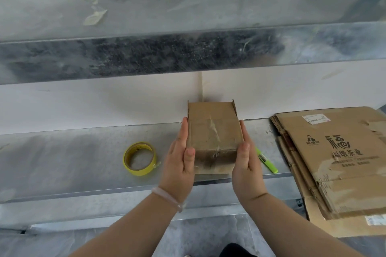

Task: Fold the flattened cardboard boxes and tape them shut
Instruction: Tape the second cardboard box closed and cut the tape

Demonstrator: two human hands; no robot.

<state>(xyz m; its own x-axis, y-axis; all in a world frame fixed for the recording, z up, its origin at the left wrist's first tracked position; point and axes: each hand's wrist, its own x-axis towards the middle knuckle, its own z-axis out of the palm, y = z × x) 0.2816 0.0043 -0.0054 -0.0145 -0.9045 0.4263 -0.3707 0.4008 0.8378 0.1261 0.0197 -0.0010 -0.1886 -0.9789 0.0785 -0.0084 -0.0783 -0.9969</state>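
**Small Box Pressed Between 2 Flat Hands at Mid-Bench**

A pale bracelet (167, 198) is circling the left wrist. Just beyond it, the left hand (180, 156) and right hand (246, 162) are pressing a small cardboard box (213, 131) between them, fingers lying straight along its 2 sides and thumbs resting on its near top edge. The box is sitting over the middle of the metal bench (73, 158), reaching toward the back edge; whether it is resting on the surface cannot be told. Old clear tape is running across its top, and 2 flaps are standing up at its far end.

A yellow tape roll (139, 171) is lying left of the hands, and a green marker (266, 159) is lying just right of them. A stack of flattened boxes (334, 162) is overhanging the bench's right front corner.
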